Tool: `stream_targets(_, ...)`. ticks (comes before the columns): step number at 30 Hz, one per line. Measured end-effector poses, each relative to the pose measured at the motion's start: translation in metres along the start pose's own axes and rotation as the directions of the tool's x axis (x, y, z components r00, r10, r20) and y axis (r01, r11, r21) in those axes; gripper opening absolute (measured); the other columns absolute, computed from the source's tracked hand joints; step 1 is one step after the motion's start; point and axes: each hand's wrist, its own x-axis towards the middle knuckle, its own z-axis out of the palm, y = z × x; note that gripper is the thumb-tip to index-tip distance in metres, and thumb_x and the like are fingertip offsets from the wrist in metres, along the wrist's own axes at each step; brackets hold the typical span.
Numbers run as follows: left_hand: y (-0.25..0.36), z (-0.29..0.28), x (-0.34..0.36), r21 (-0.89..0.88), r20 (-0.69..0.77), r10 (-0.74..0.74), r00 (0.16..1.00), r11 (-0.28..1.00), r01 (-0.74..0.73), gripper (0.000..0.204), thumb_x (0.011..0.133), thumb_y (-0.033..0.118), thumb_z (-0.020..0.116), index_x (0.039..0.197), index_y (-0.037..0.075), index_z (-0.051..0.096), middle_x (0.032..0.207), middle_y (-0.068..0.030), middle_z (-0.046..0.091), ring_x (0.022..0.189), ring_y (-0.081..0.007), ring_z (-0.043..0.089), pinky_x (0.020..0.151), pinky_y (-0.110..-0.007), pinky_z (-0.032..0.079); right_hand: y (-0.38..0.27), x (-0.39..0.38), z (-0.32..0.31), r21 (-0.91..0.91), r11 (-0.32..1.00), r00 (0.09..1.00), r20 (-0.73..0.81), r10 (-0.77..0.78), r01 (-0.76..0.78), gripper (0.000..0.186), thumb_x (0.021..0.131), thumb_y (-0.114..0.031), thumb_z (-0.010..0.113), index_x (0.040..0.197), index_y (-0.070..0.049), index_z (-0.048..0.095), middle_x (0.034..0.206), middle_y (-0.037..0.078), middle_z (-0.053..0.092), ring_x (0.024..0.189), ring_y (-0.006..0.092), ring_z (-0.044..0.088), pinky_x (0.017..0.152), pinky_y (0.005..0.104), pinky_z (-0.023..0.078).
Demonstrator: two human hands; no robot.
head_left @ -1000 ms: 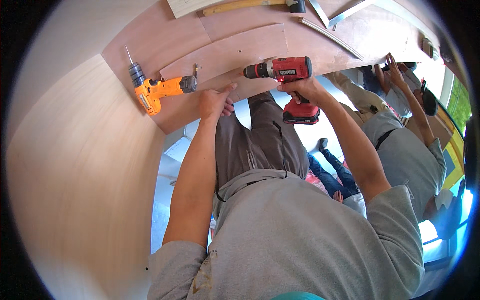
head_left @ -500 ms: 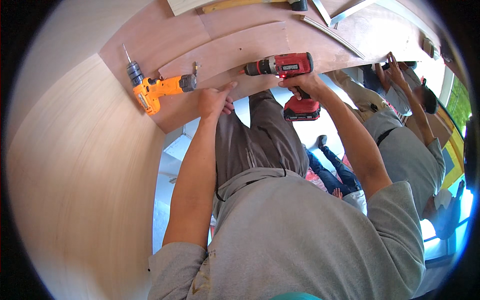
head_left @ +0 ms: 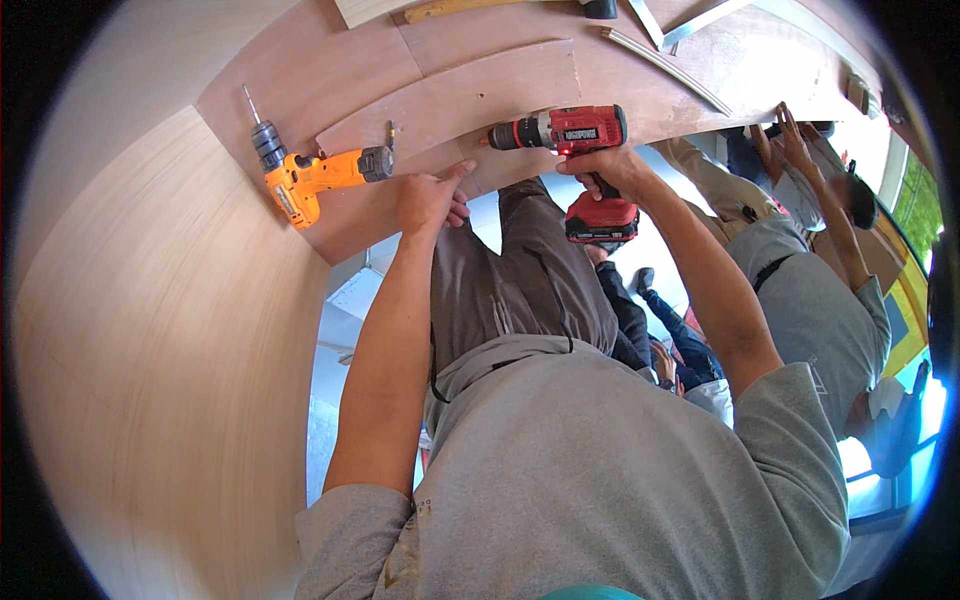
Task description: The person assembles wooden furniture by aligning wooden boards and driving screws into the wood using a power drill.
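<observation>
My right hand [head_left: 607,172] is wrapped round the grip of a red and black cordless drill [head_left: 585,128]. The drill's nose points left over the near edge of the plywood sheet [head_left: 340,75], and a small red light glows near its trigger. Left of that nose, my left hand [head_left: 430,200] is closed at the same edge, thumb stretched out and fingers curled; what they hold, if anything, is hidden. Farther left, a yellow-orange cordless drill [head_left: 320,175] with a long thin bit lies on the plywood. Behind both drills rests a thin curved board [head_left: 470,85].
A hammer [head_left: 500,8] and metal strips [head_left: 665,68] lie at the far side. A tall pale wooden panel [head_left: 170,350] rises on my left. On the right, a co-worker in grey [head_left: 810,310] leans at the bench; other people are below and beyond.
My hands and the red drill stay nearly still. Behind my right forearm, another person's dark-clothed leg and a hand have come into sight.
</observation>
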Motion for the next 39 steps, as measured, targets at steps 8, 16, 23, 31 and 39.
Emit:
stream_targets(8, -0.004, 0.001, 0.003, -0.002, -0.009, 0.013, 1.000, 1.000, -0.013, 0.074, 0.091, 0.068, 0.079, 0.077, -0.005, 0.077, 0.067, -0.0151, 0.076, 0.047, -0.0188, 0.069, 0.047, -0.031, 0.056, 0.003, 0.002, 0.003, 0.010, 1.000, 1.000, 0.009, 0.000, 0.000, 0.024, 0.090, -0.012, 0.085, 0.078, -0.010, 0.065, 0.059, 0.001, 0.057, 0.044, 0.0118, 0.049, 0.043, 0.0306, 0.036)
stream_targets(16, -0.007, 0.003, 0.006, -0.060, -0.021, 0.058, 0.998, 0.996, -0.059, 0.071, 0.091, 0.062, 0.082, 0.075, -0.006, 0.076, 0.066, -0.0168, 0.075, 0.047, -0.0210, 0.069, 0.045, -0.034, 0.056, 0.000, 0.003, 0.005, -0.033, 0.999, 1.000, -0.005, -0.003, 0.003, 0.022, 0.090, -0.013, 0.084, 0.079, -0.010, 0.065, 0.058, 0.001, 0.056, 0.045, 0.0114, 0.050, 0.044, 0.0309, 0.038)
stream_targets(23, -0.006, 0.000, 0.005, -0.026, 0.007, 0.045, 0.999, 0.999, -0.045, 0.077, 0.089, 0.070, 0.081, 0.078, -0.006, 0.074, 0.067, -0.0175, 0.075, 0.049, -0.0217, 0.071, 0.044, -0.033, 0.054, 0.001, 0.008, 0.003, -0.020, 1.000, 1.000, 0.008, 0.012, -0.012, 0.021, 0.090, -0.014, 0.085, 0.081, -0.009, 0.067, 0.058, 0.001, 0.057, 0.044, 0.0122, 0.050, 0.045, 0.0305, 0.040)
stream_targets(31, -0.003, 0.001, 0.004, -0.020, -0.011, 0.046, 0.999, 0.999, -0.046, 0.072, 0.091, 0.062, 0.082, 0.072, -0.006, 0.075, 0.064, -0.0170, 0.074, 0.047, -0.0209, 0.070, 0.045, -0.033, 0.057, 0.000, 0.006, 0.005, -0.012, 1.000, 1.000, 0.002, 0.013, -0.013, 0.022, 0.089, -0.013, 0.086, 0.082, -0.009, 0.066, 0.059, 0.001, 0.057, 0.045, 0.0122, 0.050, 0.046, 0.0307, 0.039)
stream_targets(39, -0.002, 0.001, 0.005, -0.001, -0.006, 0.011, 1.000, 1.000, -0.011, 0.073, 0.091, 0.066, 0.082, 0.075, -0.005, 0.077, 0.066, -0.0156, 0.076, 0.049, -0.0199, 0.071, 0.046, -0.033, 0.057, -0.005, 0.007, 0.006, -0.057, 0.997, 0.999, 0.001, 0.051, -0.050, 0.025, 0.089, -0.014, 0.087, 0.081, -0.010, 0.064, 0.059, 0.001, 0.056, 0.046, 0.0122, 0.049, 0.048, 0.0313, 0.040)
